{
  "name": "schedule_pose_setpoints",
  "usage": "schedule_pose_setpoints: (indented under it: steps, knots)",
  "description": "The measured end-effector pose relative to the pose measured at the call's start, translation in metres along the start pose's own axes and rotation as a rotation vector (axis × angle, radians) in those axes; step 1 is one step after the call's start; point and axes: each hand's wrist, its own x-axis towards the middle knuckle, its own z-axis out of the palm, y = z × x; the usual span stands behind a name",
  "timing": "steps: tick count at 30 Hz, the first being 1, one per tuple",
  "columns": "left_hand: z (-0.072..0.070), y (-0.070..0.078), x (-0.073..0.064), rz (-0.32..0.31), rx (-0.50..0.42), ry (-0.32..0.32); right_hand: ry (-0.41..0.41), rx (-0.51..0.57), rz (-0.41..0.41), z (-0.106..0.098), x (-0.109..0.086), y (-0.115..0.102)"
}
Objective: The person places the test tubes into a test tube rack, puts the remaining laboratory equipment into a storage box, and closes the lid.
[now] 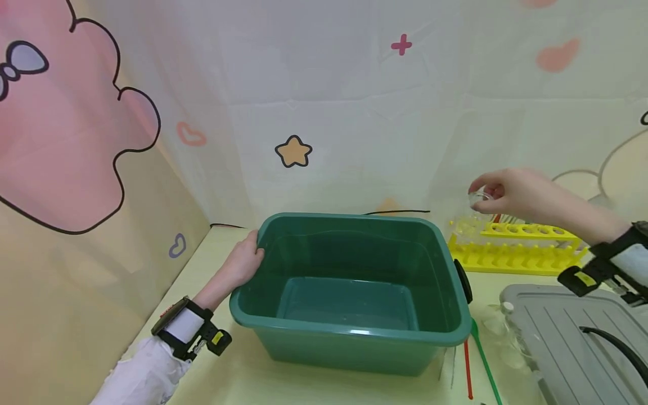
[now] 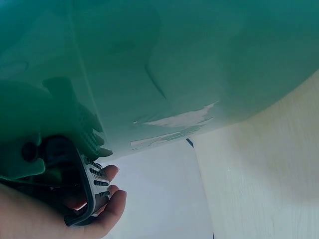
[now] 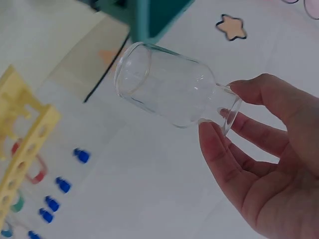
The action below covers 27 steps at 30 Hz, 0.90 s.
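Note:
A large green plastic tub (image 1: pixel 349 351) stands on the table in the head view. My left hand (image 1: pixel 244 260) is at its left rim; in the left wrist view the fingers curl round the tub's black and grey side handle (image 2: pixel 94 181). To the right of the tub, my right hand (image 1: pixel 523 192) is raised over the end of a yellow test tube rack (image 1: pixel 516 260). It pinches a clear glass bottle (image 3: pixel 172 87) by the flared neck between thumb and fingers. The bottle is tilted in the right wrist view, its wide base pointing away from the palm, and looks see-through.
A grey ribbed lid (image 1: pixel 544 318) with a black handle lies at the right front. Clear glassware (image 1: pixel 511 337) sits along its left edge. Between lid and tub lie a red stick (image 1: pixel 468 374) and a green stick (image 1: pixel 487 363). Several small blue pieces (image 3: pixel 63 184) show near the rack.

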Motion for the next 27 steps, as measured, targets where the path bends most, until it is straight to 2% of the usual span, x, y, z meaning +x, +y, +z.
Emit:
schedule_pose_setpoints:
  steps: [5,13,20,27]
  knots:
    - [0.0,-0.002,0.0,0.005,-0.008,0.003,-0.003,0.019,-0.029,-0.008,0.017,-0.035]
    - [0.001,-0.001,0.0,0.012,0.007,0.011,0.039,0.044,-0.147,-0.005,0.044,-0.085]
    - [0.003,0.003,0.002,-0.006,-0.013,-0.005,-0.012,0.126,-0.263,0.02,0.074,-0.111]
    - [0.003,0.003,0.003,-0.016,-0.017,0.002,-0.106,0.198,-0.279,0.061,0.099,-0.132]
